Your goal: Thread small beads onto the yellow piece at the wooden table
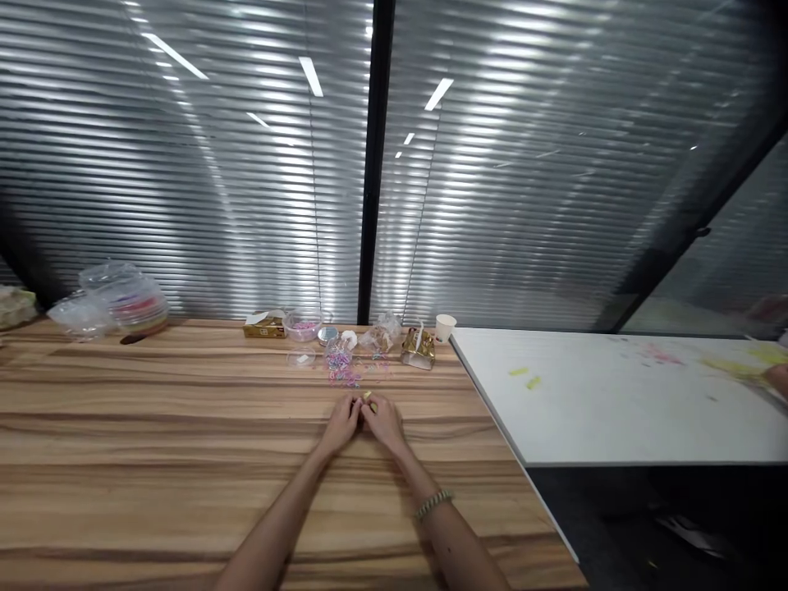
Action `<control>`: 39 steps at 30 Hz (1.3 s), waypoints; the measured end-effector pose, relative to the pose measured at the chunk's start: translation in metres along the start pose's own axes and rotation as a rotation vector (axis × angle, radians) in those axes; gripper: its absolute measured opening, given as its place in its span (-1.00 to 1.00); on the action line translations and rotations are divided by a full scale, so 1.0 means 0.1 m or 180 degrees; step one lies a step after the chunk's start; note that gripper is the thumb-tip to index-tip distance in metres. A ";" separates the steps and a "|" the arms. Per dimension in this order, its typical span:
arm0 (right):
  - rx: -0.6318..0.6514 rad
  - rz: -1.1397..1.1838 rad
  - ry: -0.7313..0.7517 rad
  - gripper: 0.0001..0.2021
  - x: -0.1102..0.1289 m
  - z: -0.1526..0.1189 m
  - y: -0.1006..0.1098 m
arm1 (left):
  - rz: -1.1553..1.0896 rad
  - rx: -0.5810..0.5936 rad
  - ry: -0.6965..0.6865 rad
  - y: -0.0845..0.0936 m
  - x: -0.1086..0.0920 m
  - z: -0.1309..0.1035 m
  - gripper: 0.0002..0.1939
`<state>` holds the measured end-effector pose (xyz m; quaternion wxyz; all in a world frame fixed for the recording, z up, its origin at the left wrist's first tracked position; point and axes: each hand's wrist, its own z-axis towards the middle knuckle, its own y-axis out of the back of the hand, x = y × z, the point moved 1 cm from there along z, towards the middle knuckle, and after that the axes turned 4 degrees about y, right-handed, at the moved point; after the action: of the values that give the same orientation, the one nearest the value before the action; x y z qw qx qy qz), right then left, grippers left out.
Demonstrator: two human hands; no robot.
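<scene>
My left hand (342,421) and my right hand (384,422) meet at the fingertips just above the wooden table (185,460). Both are closed in a pinch. A small yellow piece (368,395), too small to name, shows at the fingertips of my right hand. What my left fingers pinch is hidden. Just beyond the hands lies a loose pile of pink, purple and teal bits (343,376), like small beads or rings. A clear bag (337,353) of similar bits sits behind the pile.
Along the back stand a gold box (264,327), a clear tub (303,327), a round lid (301,357), a gold tissue pack (418,349) and a paper cup (445,327). Stacked plastic containers (139,305) are far left. On the right, a white table (591,410) bears yellow pieces; another person's hand (778,377) shows.
</scene>
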<state>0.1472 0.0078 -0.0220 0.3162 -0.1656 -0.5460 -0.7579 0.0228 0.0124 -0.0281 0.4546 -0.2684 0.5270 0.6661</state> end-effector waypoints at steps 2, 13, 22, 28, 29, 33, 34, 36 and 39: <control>0.0026 -0.0014 -0.0013 -0.85 -0.01 0.00 -0.01 | -0.0010 0.0152 -0.0052 0.00 0.00 0.00 -0.77; 0.0016 0.0213 0.0047 -0.88 -0.03 0.01 0.02 | -0.0522 0.0443 0.0227 0.02 0.09 0.05 -0.65; -0.0021 0.0372 0.0048 -0.87 -0.06 0.04 0.00 | -0.1871 0.0728 0.0929 0.03 0.00 0.07 -0.56; -0.0010 0.0482 0.0064 -0.87 -0.09 0.04 -0.03 | -0.2029 0.0676 0.0908 0.02 -0.05 0.05 -0.59; -0.0011 0.0486 0.0053 -0.87 -0.09 0.04 -0.04 | -0.2018 0.0665 0.0919 0.02 -0.05 0.05 -0.59; -0.0040 0.0473 -0.0046 -0.85 -0.10 0.03 -0.06 | -0.1974 0.0633 0.0951 0.01 -0.07 0.05 -0.57; -0.0044 0.0475 -0.0050 -0.84 -0.10 0.03 -0.06 | -0.1980 0.0608 0.0972 0.01 -0.07 0.05 -0.56; -0.0043 0.0486 -0.0040 -0.83 -0.10 0.03 -0.06 | -0.2006 0.0555 0.1025 0.02 -0.09 0.04 -0.56; -0.0052 0.0554 -0.0009 -0.83 -0.09 0.02 -0.05 | -0.2073 0.0519 0.1118 0.03 -0.10 0.03 -0.57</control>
<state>0.1507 0.0137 -0.0301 0.3787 -0.2160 -0.5238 -0.7318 0.0244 0.0124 -0.0176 0.5651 -0.4949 0.5352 0.3865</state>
